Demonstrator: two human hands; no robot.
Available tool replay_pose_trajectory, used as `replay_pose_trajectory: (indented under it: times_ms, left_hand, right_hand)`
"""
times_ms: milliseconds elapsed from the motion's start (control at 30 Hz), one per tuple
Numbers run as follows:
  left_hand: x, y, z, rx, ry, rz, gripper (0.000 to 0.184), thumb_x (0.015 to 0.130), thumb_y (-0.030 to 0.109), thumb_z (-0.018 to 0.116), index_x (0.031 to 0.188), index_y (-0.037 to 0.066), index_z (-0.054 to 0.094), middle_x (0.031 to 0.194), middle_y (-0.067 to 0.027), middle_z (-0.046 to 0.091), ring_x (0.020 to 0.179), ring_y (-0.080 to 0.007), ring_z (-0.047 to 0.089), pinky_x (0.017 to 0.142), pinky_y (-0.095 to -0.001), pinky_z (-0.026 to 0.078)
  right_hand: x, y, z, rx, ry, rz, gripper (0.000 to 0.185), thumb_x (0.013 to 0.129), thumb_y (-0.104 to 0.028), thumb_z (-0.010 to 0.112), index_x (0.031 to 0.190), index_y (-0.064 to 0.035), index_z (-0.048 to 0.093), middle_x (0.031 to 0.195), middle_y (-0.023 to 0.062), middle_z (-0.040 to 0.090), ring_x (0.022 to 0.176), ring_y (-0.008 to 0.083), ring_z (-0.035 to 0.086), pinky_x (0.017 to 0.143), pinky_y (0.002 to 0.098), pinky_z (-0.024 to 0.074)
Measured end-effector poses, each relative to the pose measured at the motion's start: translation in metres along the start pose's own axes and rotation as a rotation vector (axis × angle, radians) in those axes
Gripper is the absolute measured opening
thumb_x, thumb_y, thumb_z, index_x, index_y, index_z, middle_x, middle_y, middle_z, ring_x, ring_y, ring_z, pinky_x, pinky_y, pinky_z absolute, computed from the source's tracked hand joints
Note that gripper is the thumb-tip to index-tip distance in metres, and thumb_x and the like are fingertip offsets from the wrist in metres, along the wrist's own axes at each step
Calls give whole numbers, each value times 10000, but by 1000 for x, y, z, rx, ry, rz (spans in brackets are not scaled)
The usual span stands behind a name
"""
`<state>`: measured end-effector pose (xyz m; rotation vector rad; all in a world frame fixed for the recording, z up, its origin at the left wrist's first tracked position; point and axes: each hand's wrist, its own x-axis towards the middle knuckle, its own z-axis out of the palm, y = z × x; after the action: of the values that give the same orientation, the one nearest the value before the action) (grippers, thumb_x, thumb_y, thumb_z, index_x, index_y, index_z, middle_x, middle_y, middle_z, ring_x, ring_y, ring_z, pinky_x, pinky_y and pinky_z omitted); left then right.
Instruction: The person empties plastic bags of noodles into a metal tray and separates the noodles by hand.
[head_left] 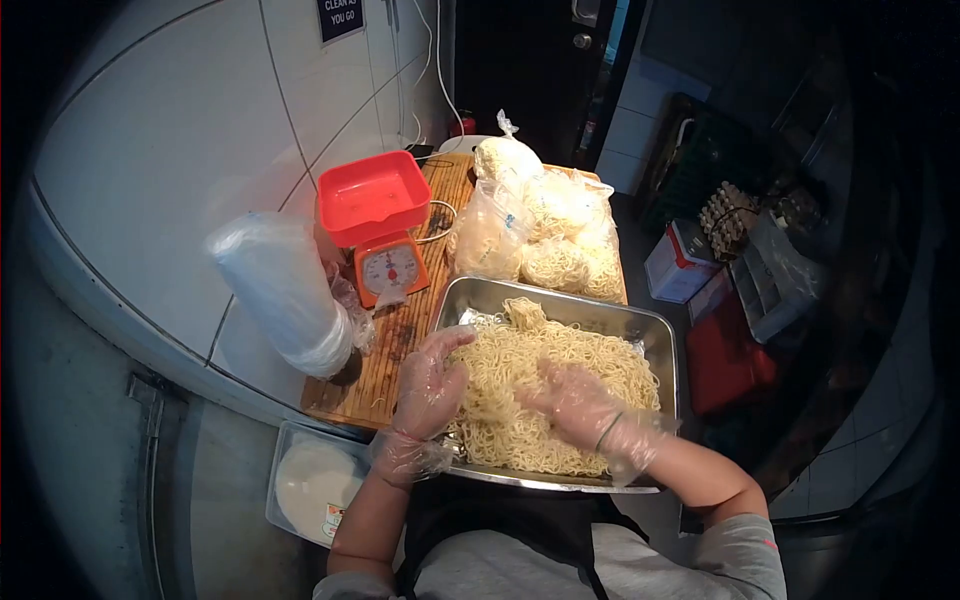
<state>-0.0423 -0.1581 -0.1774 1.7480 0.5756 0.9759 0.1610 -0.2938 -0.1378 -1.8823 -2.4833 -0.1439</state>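
A deep steel tray [668,350] full of loose yellow noodles [560,440] is directly in front of me. Both my hands wear clear plastic gloves. At the tray's left side, my left hand [430,388] is open over the edge of the noodles, its thumb apart from the curved fingers and nothing visibly held. Over the middle of the noodles is my right hand [580,405], fingers pointing left and down. Its fingertips are blurred against the noodles, so I cannot make out whether they grip any strands.
Behind the tray, bags of noodles [555,215] crowd the wooden table [400,345]. An orange scale [392,270] with a red pan [375,195] stands left, beside a roll of plastic bags [285,290]. Below is a clear tub [300,490]; egg trays [728,215] are at right.
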Motion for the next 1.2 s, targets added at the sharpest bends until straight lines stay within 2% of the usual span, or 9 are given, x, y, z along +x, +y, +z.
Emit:
replay_pose_trajectory:
  times_ms: [100, 200, 300, 500, 600, 800, 933, 1033, 1200]
  left_hand:
    - [1, 1, -2, 71, -30, 12, 373, 859, -75, 481, 1217, -54, 583, 1266, -135, 589, 1220, -213, 558, 1089, -355, 405]
    - [1, 3, 4, 61, 59, 20, 302, 815, -27, 544, 1094, -9, 658, 1151, -173, 663, 1120, -278, 635, 993, -363, 474]
    - [3, 18, 4, 127, -13, 97, 330, 847, 27, 593, 1174, -7, 626, 1175, -174, 654, 1138, -276, 623, 1001, -349, 464]
    - [1, 84, 51, -643, -183, -169, 494, 897, 121, 639, 1345, -34, 500, 1237, -154, 634, 1142, -212, 593, 1014, -329, 442]
    - [21, 74, 50, -210, -337, 136, 496, 888, 95, 644, 1347, -31, 503, 1226, -147, 636, 1118, -181, 587, 990, -325, 452]
    - [12, 41, 20, -11, -264, -32, 430, 822, 72, 687, 1227, -20, 578, 1151, -114, 630, 1035, -166, 597, 916, -313, 484]
    - [3, 34, 22, -57, -238, -276, 444, 795, 62, 699, 1213, -14, 574, 1102, -83, 631, 1010, -127, 585, 900, -292, 485]
    - [8, 62, 40, -367, -259, -226, 433, 775, 73, 717, 1183, -10, 599, 1079, -66, 647, 995, -122, 588, 887, -289, 490]
    - [16, 65, 28, -73, -219, -77, 397, 721, 88, 735, 1098, -3, 652, 1020, -80, 664, 973, -166, 621, 878, -309, 497]
  right_hand:
    - [6, 20, -16, 438, -183, 104, 612, 745, 7, 666, 1334, -142, 589, 1166, 171, 657, 986, 346, 657, 866, 393, 544]
    - [8, 40, -58, 512, 116, 52, 494, 758, 11, 648, 1242, -83, 651, 1089, 163, 700, 938, 288, 694, 817, 347, 561]
    - [8, 35, -112, 793, 315, 150, 369, 818, -78, 684, 1185, -66, 660, 941, 173, 709, 879, 274, 709, 794, 374, 546]
    - [24, 16, -93, 815, 406, 139, 322, 878, -223, 672, 1098, 11, 663, 887, 202, 692, 835, 330, 694, 752, 387, 531]
    - [23, 13, -82, 825, 395, 219, 316, 905, -274, 644, 1041, 9, 675, 827, 207, 668, 781, 360, 664, 721, 412, 512]
    - [-10, 58, -96, 1042, 572, 330, 197, 910, -163, 653, 1009, 7, 661, 859, 98, 684, 775, 145, 654, 681, 339, 510]
    - [-13, 55, -90, 1210, 481, 238, 245, 896, -139, 674, 1091, 2, 628, 927, 104, 687, 857, 185, 655, 767, 344, 532]
    - [2, 36, -52, 912, 332, 103, 293, 887, -138, 683, 1132, 3, 610, 965, 125, 694, 936, 207, 663, 845, 354, 535]
    - [1, 32, -61, 1031, 79, 261, 333, 886, -82, 699, 1202, -14, 619, 1121, 72, 671, 1024, 145, 624, 888, 313, 513]
